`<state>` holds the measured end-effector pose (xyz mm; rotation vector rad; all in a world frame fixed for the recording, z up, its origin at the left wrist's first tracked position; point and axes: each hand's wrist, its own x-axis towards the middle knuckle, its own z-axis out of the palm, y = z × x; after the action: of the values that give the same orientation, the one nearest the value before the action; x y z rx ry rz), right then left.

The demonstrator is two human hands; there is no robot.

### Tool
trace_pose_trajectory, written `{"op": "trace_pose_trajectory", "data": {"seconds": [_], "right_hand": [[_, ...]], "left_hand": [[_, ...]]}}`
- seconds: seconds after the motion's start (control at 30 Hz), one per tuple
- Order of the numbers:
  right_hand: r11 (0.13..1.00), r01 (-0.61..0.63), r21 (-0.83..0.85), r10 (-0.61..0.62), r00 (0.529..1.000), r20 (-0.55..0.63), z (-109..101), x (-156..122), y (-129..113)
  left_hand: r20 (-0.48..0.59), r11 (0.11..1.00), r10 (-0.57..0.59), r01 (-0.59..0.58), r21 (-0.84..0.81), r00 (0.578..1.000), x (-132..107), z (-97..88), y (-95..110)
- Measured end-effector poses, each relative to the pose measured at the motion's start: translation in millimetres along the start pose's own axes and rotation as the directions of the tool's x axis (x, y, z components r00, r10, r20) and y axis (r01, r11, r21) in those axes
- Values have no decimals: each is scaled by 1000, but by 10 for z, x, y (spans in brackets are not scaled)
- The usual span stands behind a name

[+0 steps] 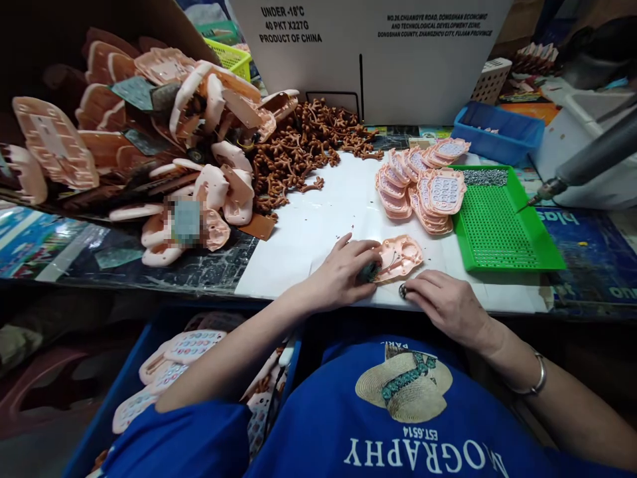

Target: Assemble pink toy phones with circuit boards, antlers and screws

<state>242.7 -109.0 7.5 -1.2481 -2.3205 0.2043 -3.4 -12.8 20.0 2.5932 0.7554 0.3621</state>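
Observation:
On the white work surface lies an open pink plastic shell (pixel 404 257), its ribbed inside facing up and thin wires inside. My left hand (pixel 346 272) curls around the shell's left end, steadying it. Under those fingers shows a dark green part (pixel 369 271), partly hidden, perhaps a circuit board. My right hand (pixel 450 304) pinches a small round dark part (pixel 403 291), speaker-like, between thumb and fingertips just off the shell's lower right edge. Behind the shell sit stacked pink keypad panels (pixel 442 191) with pale keys.
A green tray (pixel 507 229) holding small screws is at right, under an electric screwdriver (pixel 552 186). A blue bin (pixel 497 133) stands behind. Brown bone-shaped pieces (pixel 298 146) heap at back left beside a box of pink shells (pixel 54 143). Finished-looking panels (pixel 194 345) fill a crate below.

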Motion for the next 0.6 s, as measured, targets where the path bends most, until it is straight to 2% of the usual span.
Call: {"op": "trace_pose_trajectory", "data": {"seconds": [0.1,0.17,0.23,0.3,0.4,0.47,0.6], "right_hand": [[973,50,225,-44,998,-33,-105,44,-78],[971,41,235,-25,997,-72,-167,91,-84],[991,30,131,-16,994,-111,-196,139,-39],[998,9,-62,-18,989,-146,-189,180,40],[950,-44,-308,-3,988,-151,-141,221,162],[938,-40,-345,2,994,-109,-112,236,222],[950,-14,-311,6,1000,-26,-104,261,287]], "left_hand": [[89,1000,32,-31,-4,996,-89,-101,79],[126,999,30,-33,21,992,-105,-136,135],[128,998,5,-12,59,992,-84,-129,179],[91,996,-19,11,92,996,-37,-83,203],[30,992,-37,33,119,999,39,9,208],[18,991,-32,30,127,999,74,45,205],[4,992,-14,14,123,1000,99,38,205]]}}
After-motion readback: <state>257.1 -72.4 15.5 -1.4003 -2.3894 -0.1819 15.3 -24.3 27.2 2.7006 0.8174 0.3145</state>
